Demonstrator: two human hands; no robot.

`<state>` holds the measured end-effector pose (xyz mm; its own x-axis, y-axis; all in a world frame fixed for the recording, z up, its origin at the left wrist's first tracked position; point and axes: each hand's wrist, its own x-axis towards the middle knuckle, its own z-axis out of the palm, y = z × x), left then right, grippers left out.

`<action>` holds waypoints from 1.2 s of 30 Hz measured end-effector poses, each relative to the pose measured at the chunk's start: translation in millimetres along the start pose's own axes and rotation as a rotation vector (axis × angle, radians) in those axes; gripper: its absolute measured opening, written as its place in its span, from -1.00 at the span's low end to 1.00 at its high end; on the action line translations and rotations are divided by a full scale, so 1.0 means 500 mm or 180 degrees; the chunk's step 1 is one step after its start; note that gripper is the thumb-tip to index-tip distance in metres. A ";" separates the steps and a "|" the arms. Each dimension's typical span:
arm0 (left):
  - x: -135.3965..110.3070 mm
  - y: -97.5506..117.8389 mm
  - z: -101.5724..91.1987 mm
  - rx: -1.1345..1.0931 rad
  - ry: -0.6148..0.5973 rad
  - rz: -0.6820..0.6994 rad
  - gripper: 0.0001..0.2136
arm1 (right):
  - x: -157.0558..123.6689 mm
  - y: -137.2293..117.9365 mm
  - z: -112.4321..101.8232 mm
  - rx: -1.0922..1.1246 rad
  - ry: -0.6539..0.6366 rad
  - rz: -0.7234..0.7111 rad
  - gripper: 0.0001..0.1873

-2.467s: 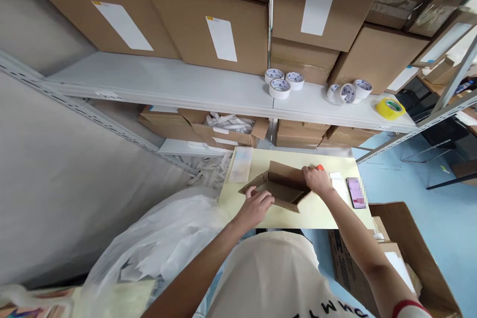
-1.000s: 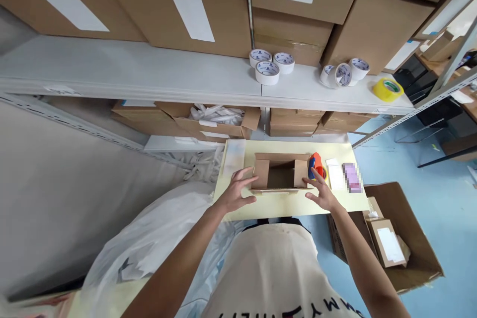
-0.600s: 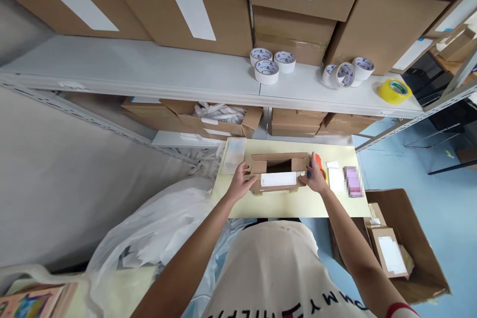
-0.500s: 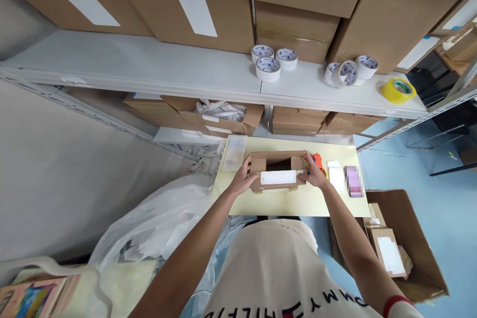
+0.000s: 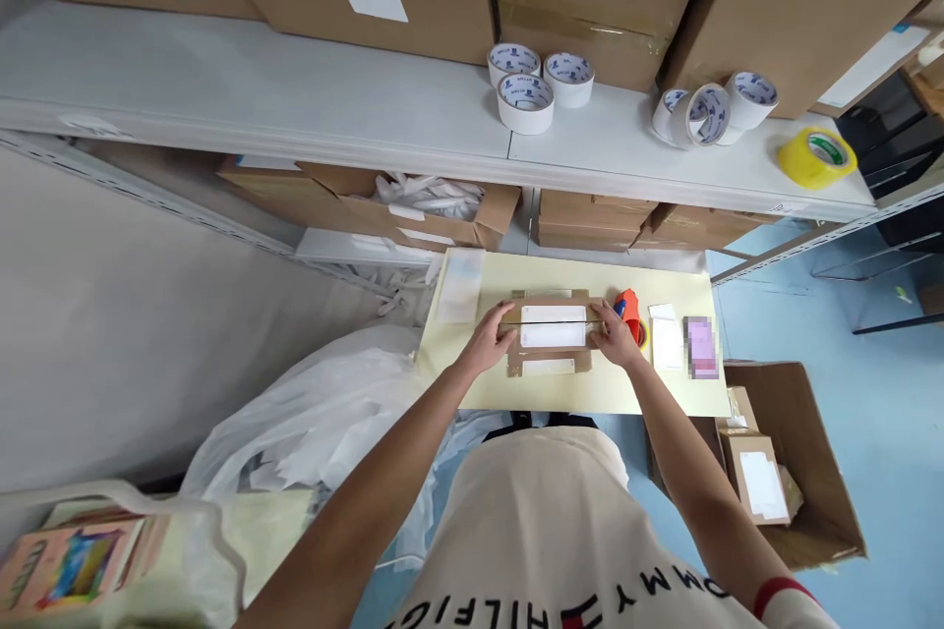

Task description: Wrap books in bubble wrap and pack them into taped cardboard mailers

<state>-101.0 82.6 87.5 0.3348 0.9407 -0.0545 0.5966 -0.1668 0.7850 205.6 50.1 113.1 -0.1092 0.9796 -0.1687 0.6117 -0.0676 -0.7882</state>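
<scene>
A small brown cardboard box (image 5: 552,362) lies on the pale yellow table (image 5: 575,393), its flaps folded down and a white label on top. My left hand (image 5: 490,339) presses on the box's left end, fingers curled over the flap. My right hand (image 5: 614,334) grips the right end the same way. An orange and blue tape dispenser (image 5: 628,308) sits just right of my right hand.
White slips (image 5: 668,342) and a phone (image 5: 700,347) lie at the table's right. White tape rolls (image 5: 525,101) and a yellow roll (image 5: 815,156) sit on the shelf above. An open carton (image 5: 818,472) stands on the floor right; a white plastic bag (image 5: 317,432) lies left.
The box's flaps have been folded shut, from open to closed with the labelled flap on top. Both hands moved onto the box's two ends. The camera tilted down.
</scene>
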 end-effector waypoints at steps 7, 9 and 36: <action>-0.052 0.057 0.005 0.1339 0.0098 -0.0102 -0.54 | -0.084 0.010 0.072 -0.0421 0.0165 0.0195 -0.19; -0.056 0.090 0.010 0.1786 0.0067 -0.0014 -0.52 | -0.093 0.010 0.087 -0.0520 0.0188 0.0356 -0.16; -0.032 0.114 0.087 0.2222 -0.0591 0.0735 -0.26 | 0.015 0.086 -0.016 -0.0503 0.0526 0.1727 -0.17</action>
<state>-40.7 45.1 106.5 0.5878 0.8043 -0.0875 0.7989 -0.5599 0.2196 237.4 56.1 82.5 0.3680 0.8302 -0.4188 0.6568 -0.5509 -0.5149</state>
